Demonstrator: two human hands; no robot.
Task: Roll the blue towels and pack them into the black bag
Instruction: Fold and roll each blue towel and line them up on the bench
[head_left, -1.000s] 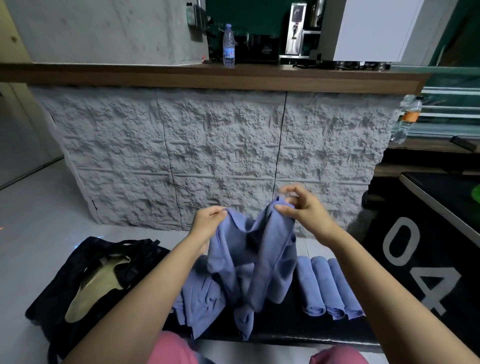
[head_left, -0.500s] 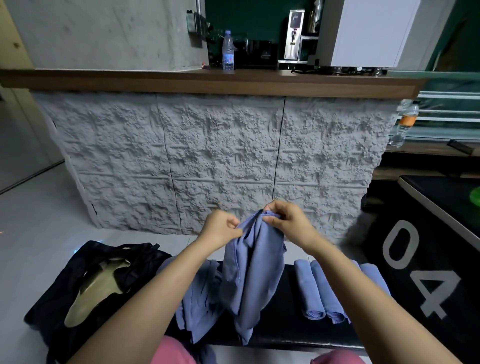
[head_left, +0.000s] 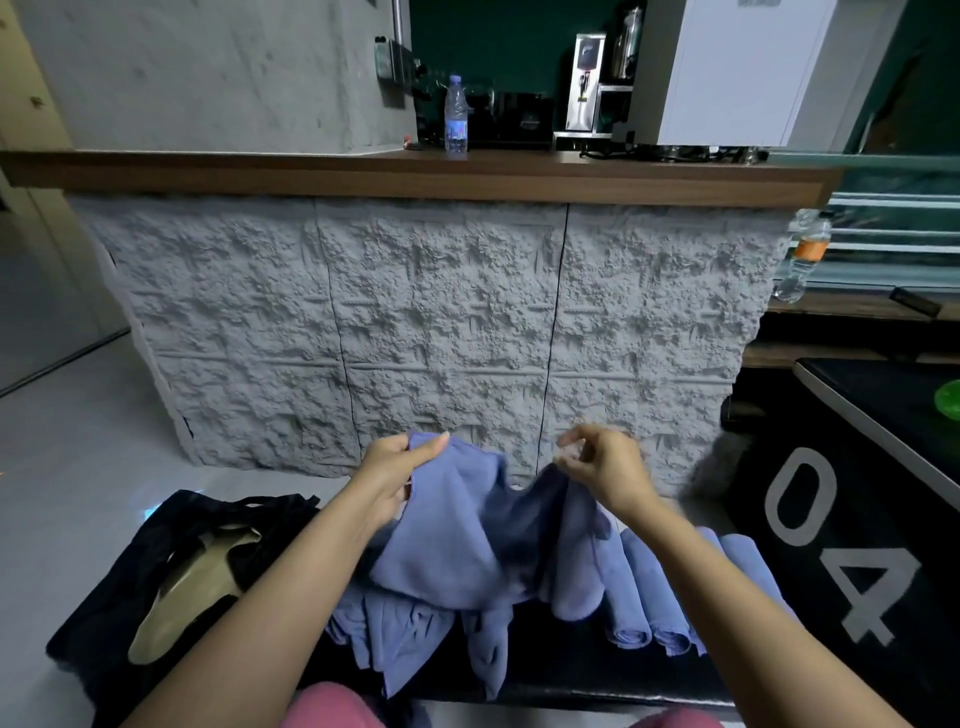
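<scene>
Left grip and right grip each pinch the blue towel sagging between them.

One wide-angle view from the person's head, facing forward and down, close over left hand and right hand with blue towel at centre, black bag near left, grey counter front far ahead

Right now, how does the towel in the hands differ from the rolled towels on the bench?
The held towel is unrolled and loose; the rolled towels are tight rolls. The held towel hangs in the air, its top edge pinched by the left hand and the right hand; the rolled towels lie side by side on the bench, with no hand on them. Both are the same blue cloth.
</scene>
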